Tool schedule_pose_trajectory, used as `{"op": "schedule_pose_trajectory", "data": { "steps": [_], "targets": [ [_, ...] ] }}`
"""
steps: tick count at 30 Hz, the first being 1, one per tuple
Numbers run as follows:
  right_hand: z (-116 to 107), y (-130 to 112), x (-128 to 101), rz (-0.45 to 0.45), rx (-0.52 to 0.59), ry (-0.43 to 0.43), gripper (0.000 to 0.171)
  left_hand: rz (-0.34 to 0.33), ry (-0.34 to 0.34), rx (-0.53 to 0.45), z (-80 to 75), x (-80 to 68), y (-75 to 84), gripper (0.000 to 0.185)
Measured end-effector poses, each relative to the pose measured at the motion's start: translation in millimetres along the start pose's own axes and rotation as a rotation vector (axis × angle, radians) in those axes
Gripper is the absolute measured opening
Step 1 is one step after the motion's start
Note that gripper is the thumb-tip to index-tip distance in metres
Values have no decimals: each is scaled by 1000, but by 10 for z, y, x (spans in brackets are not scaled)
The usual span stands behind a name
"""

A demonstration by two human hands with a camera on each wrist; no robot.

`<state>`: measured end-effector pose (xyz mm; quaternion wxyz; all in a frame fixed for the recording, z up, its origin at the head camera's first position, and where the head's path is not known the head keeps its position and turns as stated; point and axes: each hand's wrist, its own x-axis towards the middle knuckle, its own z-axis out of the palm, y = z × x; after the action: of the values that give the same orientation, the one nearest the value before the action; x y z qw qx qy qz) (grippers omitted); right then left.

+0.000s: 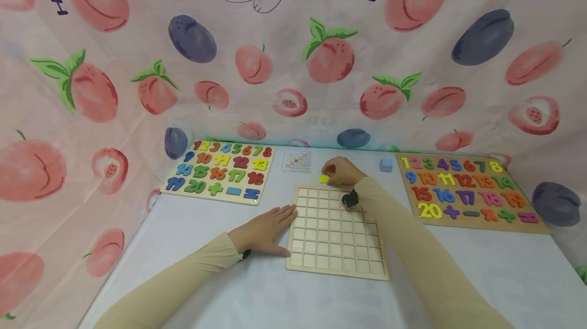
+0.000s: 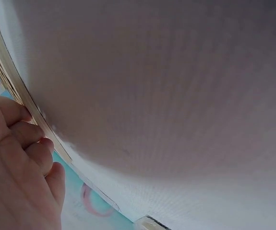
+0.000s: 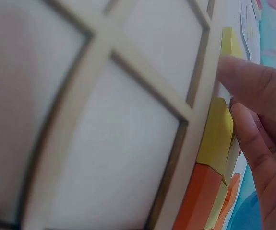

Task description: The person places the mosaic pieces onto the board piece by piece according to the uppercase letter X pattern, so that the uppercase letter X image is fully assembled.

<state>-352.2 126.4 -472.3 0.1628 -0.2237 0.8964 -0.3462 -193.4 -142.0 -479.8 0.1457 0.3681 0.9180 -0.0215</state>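
A light wooden grid board (image 1: pixel 329 224) with square cells lies in front of me. My left hand (image 1: pixel 266 229) lies spread at its left side, fingers and thumb touching the edge; in the left wrist view the fingertips meet the board's side (image 2: pixel 51 136). Past the far edge, my right hand (image 1: pixel 343 171) has curled fingers and pinches a small yellow tile (image 1: pixel 324 179), which sticks out to the left of the fingertips. In the right wrist view a second yellow piece (image 3: pixel 215 139) and an orange piece (image 3: pixel 198 196) lie along the board edge beside the fingers.
A number board (image 1: pixel 220 172) stands at the back left, another number board (image 1: pixel 472 194) at the right. Behind the grid board lie a printed pattern card (image 1: pixel 296 161) and a light blue cube (image 1: pixel 385 165). A peach-print cloth (image 1: pixel 284 28) hangs around the white table.
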Motion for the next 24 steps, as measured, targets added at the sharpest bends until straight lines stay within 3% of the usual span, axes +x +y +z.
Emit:
{"op": "schedule_pose_trajectory", "data": {
  "steps": [13, 24],
  "targets": [
    [12, -9, 27, 16, -23, -5, 27, 4, 10, -19, -4, -19, -2, 103],
    [17, -15, -15, 17, 43, 2, 29, -17, 2, -50, -1, -28, 17, 102]
  ]
}}
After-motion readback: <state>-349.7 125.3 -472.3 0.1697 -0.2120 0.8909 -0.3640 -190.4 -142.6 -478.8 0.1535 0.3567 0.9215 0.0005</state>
